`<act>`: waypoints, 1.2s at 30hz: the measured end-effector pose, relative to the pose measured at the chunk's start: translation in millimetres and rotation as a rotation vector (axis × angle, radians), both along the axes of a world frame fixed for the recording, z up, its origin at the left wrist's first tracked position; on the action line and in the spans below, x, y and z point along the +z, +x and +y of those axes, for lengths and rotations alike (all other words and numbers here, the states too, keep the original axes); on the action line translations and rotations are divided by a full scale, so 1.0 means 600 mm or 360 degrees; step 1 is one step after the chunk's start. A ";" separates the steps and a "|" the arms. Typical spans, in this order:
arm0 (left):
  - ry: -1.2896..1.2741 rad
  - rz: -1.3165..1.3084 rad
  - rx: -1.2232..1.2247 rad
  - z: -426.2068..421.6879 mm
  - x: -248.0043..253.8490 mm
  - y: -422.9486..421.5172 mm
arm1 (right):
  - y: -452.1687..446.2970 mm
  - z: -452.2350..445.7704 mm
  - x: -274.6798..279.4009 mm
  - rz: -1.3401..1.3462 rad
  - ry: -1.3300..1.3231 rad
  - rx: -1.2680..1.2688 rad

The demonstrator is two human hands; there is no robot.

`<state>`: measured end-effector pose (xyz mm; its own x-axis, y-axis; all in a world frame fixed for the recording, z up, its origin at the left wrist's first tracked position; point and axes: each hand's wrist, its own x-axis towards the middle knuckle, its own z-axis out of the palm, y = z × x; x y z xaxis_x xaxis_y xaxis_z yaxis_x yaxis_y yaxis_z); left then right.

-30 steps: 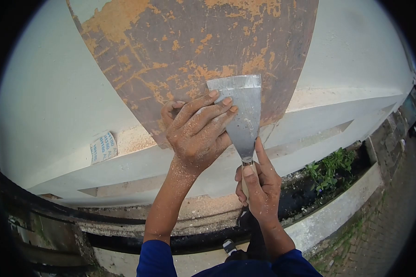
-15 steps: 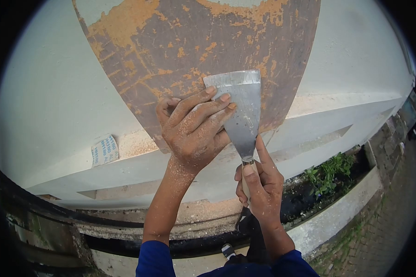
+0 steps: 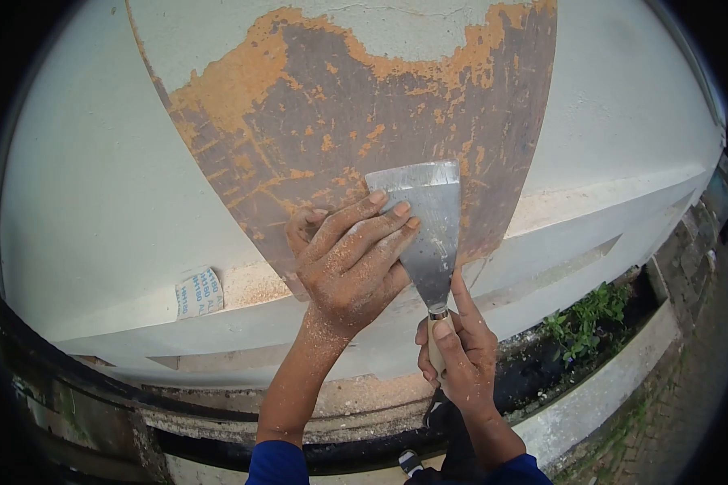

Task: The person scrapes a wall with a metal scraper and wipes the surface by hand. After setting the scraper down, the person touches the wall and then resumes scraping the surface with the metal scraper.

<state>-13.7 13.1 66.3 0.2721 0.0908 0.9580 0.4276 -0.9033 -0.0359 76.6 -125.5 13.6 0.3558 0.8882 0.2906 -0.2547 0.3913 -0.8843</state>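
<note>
A wide metal scraper (image 3: 433, 234) lies with its blade against a brown surface (image 3: 364, 121) that has orange and pale patches. My right hand (image 3: 464, 356) is wrapped round its light handle, the index finger stretched along the blade's neck. Dusty with pale powder, my left hand (image 3: 352, 250) has its fingers spread, the fingertips resting on the left part of the blade. The blade's edge points up and away from me.
A piece of printed sandpaper (image 3: 200, 293) rests on the ledge at the left. Pale wall (image 3: 614, 105) flanks the brown surface. Below are a dark gutter, green plants (image 3: 588, 322), a concrete curb (image 3: 598, 388), paving and my shoe (image 3: 410, 461).
The view has tilted up, so more of the pale area at the top shows. Both hands and the scraper appear lower in view, with the same hold.
</note>
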 end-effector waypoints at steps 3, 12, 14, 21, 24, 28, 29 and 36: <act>0.0053 -0.0004 -0.0019 0.003 -0.002 -0.001 | 0.005 0.003 -0.003 -0.0027 0.0008 -0.0008; 0.0067 0.0004 -0.0058 0.002 0.006 0.003 | 0.002 -0.022 0.033 -0.0065 -0.0021 0.0006; 0.0058 -0.0113 -0.0066 0.006 0.042 0.013 | 0.001 -0.024 0.052 -0.0085 0.0007 -0.0018; 0.0023 -0.0003 -0.0020 -0.005 0.022 0.012 | 0.008 -0.016 0.039 -0.0108 0.0005 -0.0049; 0.0073 -0.0092 -0.0011 0.006 0.059 0.016 | 0.010 -0.008 0.073 -0.0140 0.0027 -0.0067; 0.0060 -0.0085 -0.0053 0.001 0.046 0.013 | 0.010 -0.014 0.058 -0.0167 -0.0006 -0.0061; 0.0064 -0.0068 -0.0055 0.002 0.033 0.013 | 0.010 -0.017 0.048 -0.0165 -0.0025 -0.0065; 0.0078 -0.0112 -0.0016 0.000 0.052 0.019 | 0.009 -0.014 0.069 -0.0201 -0.0006 -0.0108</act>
